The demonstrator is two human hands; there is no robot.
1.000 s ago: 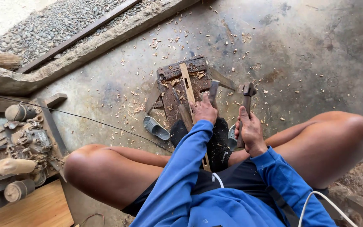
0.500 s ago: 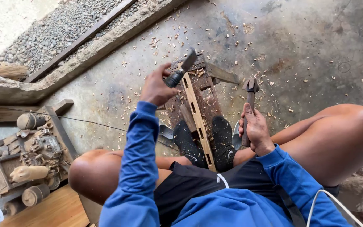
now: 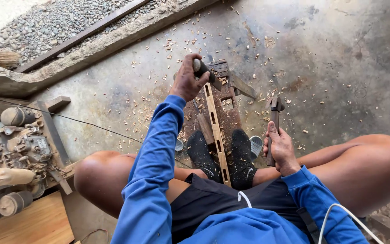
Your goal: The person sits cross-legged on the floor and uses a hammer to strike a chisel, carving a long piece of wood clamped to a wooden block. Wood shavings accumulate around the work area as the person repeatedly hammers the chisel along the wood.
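The concrete floor (image 3: pixel 127 104) was the biggest thing there, grey, rough and stained, scattered all over with pale wood chips (image 3: pixel 177 45). To one side sat a greasy old engine (image 3: pixel 23 149) on timber, beside a gravel strip.

The person sat on the floor with knees wide. Between the two black-socked feet (image 3: pixel 242 156) lay a dark, worn wooden block (image 3: pixel 224 110), chopped and scarred on top. Pinned on it by the feet ran a long slim wooden slat (image 3: pixel 214 124), pale and planed, with what looked like slots cut along its length, though I could not be sure from that angle. I judged it light and stiff but thin enough to split or snap near those cuts; it would be best held low, close to the feet, flat against the block.

The right hand (image 3: pixel 281 151) was wrapped tight round the wooden handle of a hammer (image 3: pixel 274 122), which stood upright with its dark steel head (image 3: pixel 275 104) on top. That seemed top-heavy, so a hold near the end of the handle suited swinging.

The left hand (image 3: pixel 187 82) was closed firmly about a short dark tool (image 3: pixel 203 70), rounded at the butt, raised over the far end of the slat. Its handle looked smooth and fit for a full fist.
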